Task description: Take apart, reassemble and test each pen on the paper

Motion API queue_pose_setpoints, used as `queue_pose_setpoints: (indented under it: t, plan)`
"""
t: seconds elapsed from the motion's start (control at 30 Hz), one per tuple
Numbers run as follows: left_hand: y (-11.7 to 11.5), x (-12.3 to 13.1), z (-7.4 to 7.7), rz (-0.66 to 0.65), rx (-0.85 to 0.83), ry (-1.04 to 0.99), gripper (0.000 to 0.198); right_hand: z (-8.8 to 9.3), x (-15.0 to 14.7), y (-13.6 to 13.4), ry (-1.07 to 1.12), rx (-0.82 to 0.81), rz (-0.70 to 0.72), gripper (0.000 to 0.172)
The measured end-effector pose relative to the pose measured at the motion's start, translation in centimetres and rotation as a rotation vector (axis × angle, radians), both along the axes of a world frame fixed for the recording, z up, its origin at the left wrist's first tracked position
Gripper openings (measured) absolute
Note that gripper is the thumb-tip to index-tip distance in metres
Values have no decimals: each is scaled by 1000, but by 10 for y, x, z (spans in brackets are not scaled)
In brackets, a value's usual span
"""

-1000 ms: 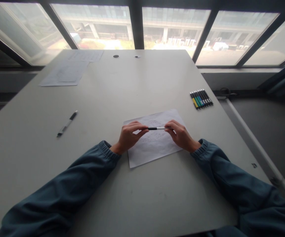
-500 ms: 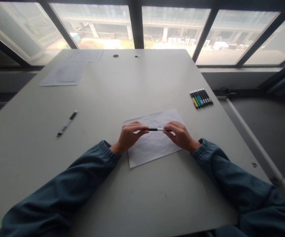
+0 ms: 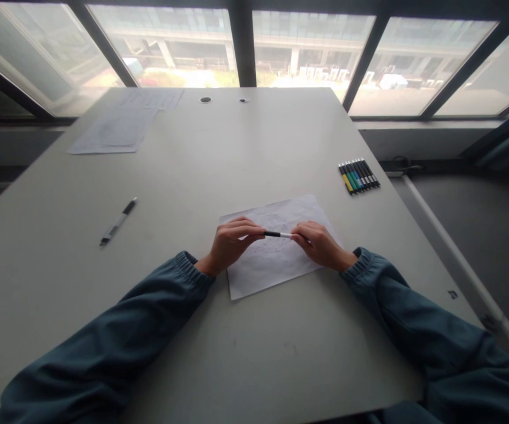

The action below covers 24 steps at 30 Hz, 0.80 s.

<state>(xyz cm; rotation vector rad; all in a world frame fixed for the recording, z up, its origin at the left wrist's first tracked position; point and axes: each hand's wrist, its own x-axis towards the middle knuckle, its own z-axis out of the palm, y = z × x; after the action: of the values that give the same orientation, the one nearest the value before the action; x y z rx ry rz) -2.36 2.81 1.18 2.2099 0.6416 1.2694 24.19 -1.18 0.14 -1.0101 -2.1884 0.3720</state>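
Between my two hands a black-and-white pen (image 3: 276, 234) lies nearly level, above a sheet of paper (image 3: 254, 280) with faint drawn lines. My left hand (image 3: 234, 240) pinches its black end between thumb and fingers. On the white end, the fingertips of my right hand (image 3: 318, 241) are closed as well. Both ends of the pen are hidden by the fingers. The paper lies askew on the white table, and my hands cover parts of it.
A second pen (image 3: 119, 222) lies alone on the left of the white table (image 3: 183, 176). At the right edge several pens (image 3: 359, 176) lie side by side in a row. More papers (image 3: 113, 126) rest at the far left. Windows stand beyond the table.
My right hand's grip on the pen has shifted slightly, covering more of the white end. The pen now tilts a little downward to the right. My left hand stays almost still.
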Motion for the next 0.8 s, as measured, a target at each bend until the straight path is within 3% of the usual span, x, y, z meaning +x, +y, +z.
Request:
queue_pose_setpoints:
  t: [0.13, 0.23, 0.4, 0.8]
  plan:
    - [-1, 1, 0, 40, -1, 15, 12, 0, -1, 0, 13, 6, -13, 20]
    - [-1, 2, 0, 53, -14, 28, 12, -2, 0, 1, 47, 28, -27, 32]
    - [0, 1, -1, 54, -14, 21, 12, -3, 0, 2, 57, 78, -56, 14]
    - [-1, 3, 1, 10, 23, 24, 13, 0, -2, 0, 12, 53, -8, 18]
